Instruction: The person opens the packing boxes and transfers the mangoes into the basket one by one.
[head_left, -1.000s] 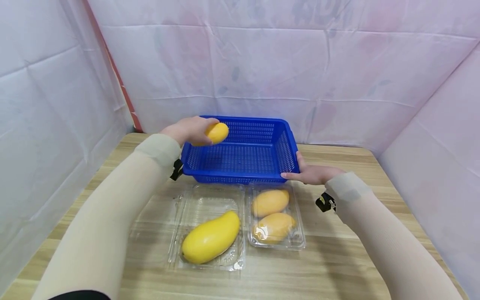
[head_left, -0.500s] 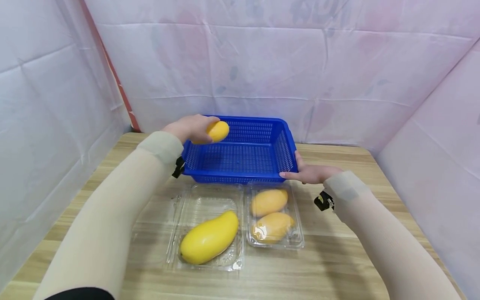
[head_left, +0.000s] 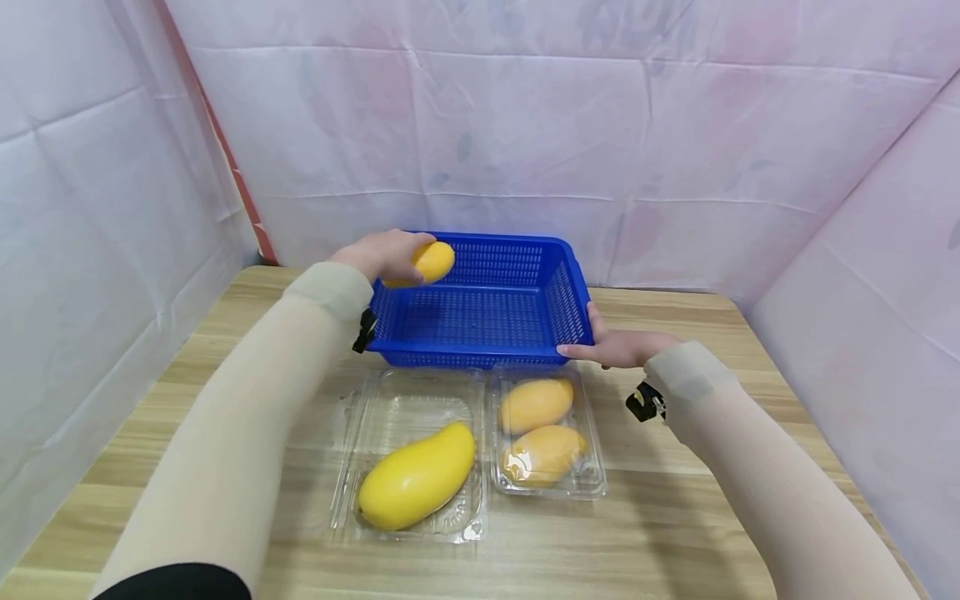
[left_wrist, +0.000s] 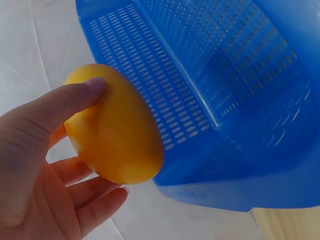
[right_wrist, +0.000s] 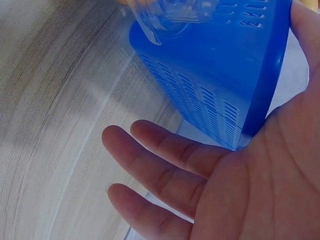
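In the head view, the left hand (head_left: 386,254) pinches a smooth, rounded, orange-yellow mango (left_wrist: 117,135) at the upper left of a blue slotted basket (head_left: 465,346). Faint raised marks on the basket's rim are unreadable. The right hand (head_left: 626,346), fingers straight and spread, touches the basket's lower right corner.

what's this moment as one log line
left hand: holds yellow fruit at blue basket | right hand: touches basket's right corner | left clear box: larger fruit | right clear box: two fruits
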